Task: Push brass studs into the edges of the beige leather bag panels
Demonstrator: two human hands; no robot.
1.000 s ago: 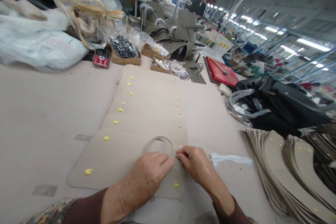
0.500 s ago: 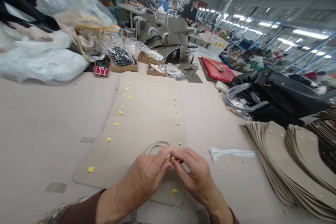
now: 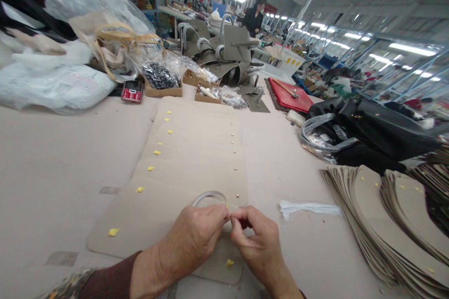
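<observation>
My left hand (image 3: 199,229) is closed around the near side of a thin, pale ring (image 3: 210,193) that looks like a narrow roll of tape. A trace of yellow shows at the ring's right edge. My right hand (image 3: 257,238) pinches thumb and forefinger together, its tips almost touching those of my left; whatever lies between them is too small to make out. Both hands hover over overlapping beige panels (image 3: 189,159) with rounded corners. Along their left side run yellow tabs (image 3: 113,232), and small metal studs (image 3: 237,195) line the right. Another yellow tab (image 3: 229,262) lies near the front corner.
Stacked panels (image 3: 372,215) fan out at right, below a black bag (image 3: 379,126). A white strip (image 3: 310,208) lies between. Farther back are a hammer on a red pad (image 3: 291,96), small cardboard boxes (image 3: 164,91), a red phone (image 3: 132,91) and plastic-wrapped goods (image 3: 52,79). A person (image 3: 253,18) stands beyond.
The yellow piece between my fingertips is no longer visible there. My right hand has dropped slightly, and my left wrist has turned so its knuckles face up more. The view has shifted slightly.
</observation>
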